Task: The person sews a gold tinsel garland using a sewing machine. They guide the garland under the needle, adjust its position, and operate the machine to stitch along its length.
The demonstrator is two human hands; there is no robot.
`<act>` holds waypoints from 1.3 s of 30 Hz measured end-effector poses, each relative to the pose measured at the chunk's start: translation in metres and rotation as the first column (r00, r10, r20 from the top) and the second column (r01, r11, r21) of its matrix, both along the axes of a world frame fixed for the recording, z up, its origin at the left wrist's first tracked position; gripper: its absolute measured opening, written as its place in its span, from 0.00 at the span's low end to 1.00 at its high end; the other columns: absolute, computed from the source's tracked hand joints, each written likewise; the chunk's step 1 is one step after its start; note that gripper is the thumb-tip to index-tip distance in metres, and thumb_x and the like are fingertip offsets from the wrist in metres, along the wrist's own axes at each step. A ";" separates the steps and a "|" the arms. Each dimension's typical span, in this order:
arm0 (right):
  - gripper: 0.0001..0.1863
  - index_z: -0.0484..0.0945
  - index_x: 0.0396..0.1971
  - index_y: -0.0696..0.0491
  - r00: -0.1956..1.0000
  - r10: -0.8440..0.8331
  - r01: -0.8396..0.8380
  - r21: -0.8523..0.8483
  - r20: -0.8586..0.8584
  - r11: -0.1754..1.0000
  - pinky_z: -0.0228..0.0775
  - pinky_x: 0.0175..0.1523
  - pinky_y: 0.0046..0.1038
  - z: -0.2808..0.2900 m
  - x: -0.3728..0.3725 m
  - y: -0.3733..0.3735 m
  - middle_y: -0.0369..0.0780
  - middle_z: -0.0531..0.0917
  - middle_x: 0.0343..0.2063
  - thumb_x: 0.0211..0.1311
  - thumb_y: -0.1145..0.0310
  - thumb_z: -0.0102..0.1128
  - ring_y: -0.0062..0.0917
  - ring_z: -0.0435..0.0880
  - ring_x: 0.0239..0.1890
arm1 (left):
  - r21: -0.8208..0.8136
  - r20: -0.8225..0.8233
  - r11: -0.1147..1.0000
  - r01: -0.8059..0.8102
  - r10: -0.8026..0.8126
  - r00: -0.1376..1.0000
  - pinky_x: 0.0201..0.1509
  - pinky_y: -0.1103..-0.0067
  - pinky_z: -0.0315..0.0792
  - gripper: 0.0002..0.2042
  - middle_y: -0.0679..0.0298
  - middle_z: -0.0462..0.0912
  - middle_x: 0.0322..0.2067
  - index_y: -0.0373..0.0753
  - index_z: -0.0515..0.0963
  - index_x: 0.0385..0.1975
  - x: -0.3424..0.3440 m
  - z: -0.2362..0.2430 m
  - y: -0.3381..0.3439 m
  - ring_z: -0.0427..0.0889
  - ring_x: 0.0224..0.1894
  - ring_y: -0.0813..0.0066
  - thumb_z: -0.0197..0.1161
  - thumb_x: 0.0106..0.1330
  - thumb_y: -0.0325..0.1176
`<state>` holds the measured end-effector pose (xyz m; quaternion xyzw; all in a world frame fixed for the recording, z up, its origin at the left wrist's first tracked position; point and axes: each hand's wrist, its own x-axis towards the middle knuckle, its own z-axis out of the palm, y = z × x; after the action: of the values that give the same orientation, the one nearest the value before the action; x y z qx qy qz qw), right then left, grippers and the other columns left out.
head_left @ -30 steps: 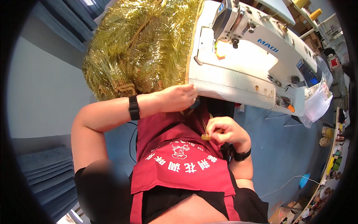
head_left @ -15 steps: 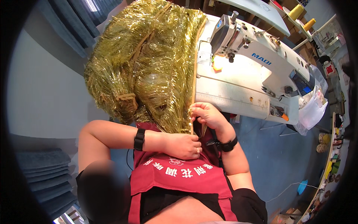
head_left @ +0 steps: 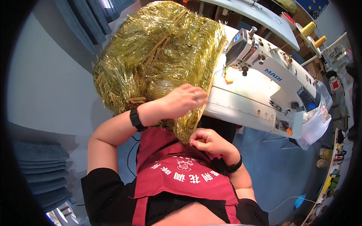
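Raised the left hand since half a second ago from the apron to over the gold tinsel cloth, with fingers loosely stretched near its yellow edge; cannot tell whether touching. Lowered the right hand, now pinching the cloth's near corner between thumb and finger, with most cloth heaped beyond and left of it and the sewing machine beyond and right.

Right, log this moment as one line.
left hand: over tinsel, contact unclear | right hand: pinching tinsel's near corner | sewing machine: right of tinsel
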<state>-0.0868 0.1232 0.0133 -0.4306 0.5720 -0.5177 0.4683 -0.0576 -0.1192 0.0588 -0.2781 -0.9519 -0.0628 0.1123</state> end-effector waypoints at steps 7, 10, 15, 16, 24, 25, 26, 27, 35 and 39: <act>0.05 0.79 0.36 0.57 0.977 0.187 -0.191 -0.038 -0.100 0.981 0.75 0.43 0.27 0.030 0.010 0.013 0.39 0.82 0.33 0.63 0.73 0.62 0.25 0.82 0.36 | 0.025 0.411 0.881 0.472 -0.440 0.799 0.69 0.60 0.58 0.09 0.65 0.83 0.37 0.43 0.81 0.38 -0.022 0.003 0.032 0.80 0.51 0.65 0.63 0.57 0.31; 0.03 0.80 0.36 0.58 0.974 0.226 -0.226 0.041 -0.004 0.973 0.74 0.40 0.22 0.036 0.005 0.046 0.37 0.80 0.33 0.63 0.76 0.62 0.20 0.81 0.36 | 0.069 0.359 0.856 0.512 -0.500 0.788 0.63 0.62 0.61 0.03 0.65 0.81 0.30 0.43 0.79 0.26 -0.024 0.018 0.030 0.81 0.43 0.65 0.65 0.55 0.33; 0.02 0.80 0.36 0.60 0.950 -0.016 -0.009 0.078 0.313 0.997 0.73 0.41 0.19 0.013 0.001 0.101 0.34 0.77 0.35 0.67 0.78 0.58 0.15 0.78 0.36 | 0.293 0.183 0.850 0.437 -0.499 0.847 0.54 0.64 0.63 0.06 0.64 0.77 0.27 0.41 0.79 0.26 -0.032 0.066 0.002 0.80 0.38 0.63 0.67 0.59 0.34; 0.02 0.79 0.35 0.59 0.971 -0.039 0.022 0.073 0.237 0.997 0.72 0.41 0.19 0.006 -0.001 0.109 0.34 0.77 0.35 0.67 0.78 0.59 0.14 0.78 0.37 | 0.253 0.177 0.876 0.412 -0.460 0.870 0.52 0.65 0.63 0.07 0.65 0.76 0.26 0.41 0.78 0.25 -0.033 0.078 -0.006 0.79 0.37 0.63 0.67 0.60 0.35; 0.02 0.78 0.32 0.57 0.977 -0.174 0.162 0.103 0.120 0.981 0.66 0.43 0.20 -0.028 -0.019 0.155 0.32 0.76 0.34 0.65 0.75 0.61 0.15 0.72 0.36 | 0.120 0.118 0.965 0.232 -0.246 0.962 0.52 0.69 0.61 0.08 0.69 0.79 0.27 0.42 0.82 0.25 -0.013 0.141 -0.060 0.77 0.34 0.69 0.74 0.60 0.35; 0.03 0.78 0.33 0.57 0.979 -0.186 0.178 0.091 0.083 0.980 0.66 0.43 0.20 -0.031 -0.026 0.158 0.32 0.76 0.34 0.65 0.75 0.62 0.16 0.72 0.36 | 0.083 0.188 0.984 0.159 -0.172 0.967 0.51 0.70 0.61 0.08 0.69 0.78 0.27 0.42 0.83 0.25 -0.007 0.148 -0.066 0.77 0.34 0.69 0.75 0.59 0.36; 0.03 0.78 0.33 0.57 0.981 -0.192 0.192 0.022 0.025 0.981 0.65 0.41 0.20 -0.034 -0.030 0.161 0.31 0.75 0.34 0.65 0.74 0.62 0.15 0.71 0.35 | 0.070 0.171 0.989 0.132 -0.142 0.975 0.51 0.70 0.61 0.08 0.69 0.78 0.27 0.42 0.83 0.25 -0.002 0.154 -0.071 0.76 0.34 0.69 0.75 0.59 0.36; 0.03 0.78 0.34 0.57 0.977 -0.212 0.211 0.029 0.027 0.977 0.65 0.41 0.20 -0.037 -0.033 0.164 0.31 0.75 0.34 0.65 0.74 0.62 0.15 0.71 0.35 | 0.059 0.157 0.993 0.105 -0.113 0.981 0.50 0.70 0.61 0.08 0.69 0.77 0.26 0.42 0.83 0.25 0.004 0.159 -0.076 0.76 0.34 0.69 0.75 0.59 0.35; 0.02 0.77 0.32 0.56 0.941 -0.336 0.331 0.121 0.028 0.936 0.62 0.37 0.17 -0.051 -0.050 0.164 0.27 0.72 0.32 0.66 0.75 0.59 0.11 0.67 0.31 | -0.020 0.098 0.982 -0.187 0.188 0.977 0.51 0.70 0.60 0.06 0.68 0.77 0.29 0.40 0.82 0.28 0.055 0.181 -0.112 0.72 0.38 0.69 0.73 0.59 0.31; 0.03 0.75 0.31 0.54 0.934 -0.335 0.348 0.109 -0.126 0.931 0.61 0.37 0.18 -0.060 -0.064 0.161 0.28 0.71 0.30 0.64 0.74 0.59 0.12 0.67 0.32 | -0.038 0.127 0.970 -0.240 0.243 0.962 0.52 0.70 0.60 0.05 0.67 0.79 0.31 0.40 0.81 0.30 0.065 0.176 -0.138 0.73 0.37 0.67 0.72 0.61 0.31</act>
<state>-0.1508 0.2842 -0.0463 -0.3199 0.6946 -0.5296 0.3671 0.0073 -0.2574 0.2353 -0.1563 -0.9847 -0.0559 0.0534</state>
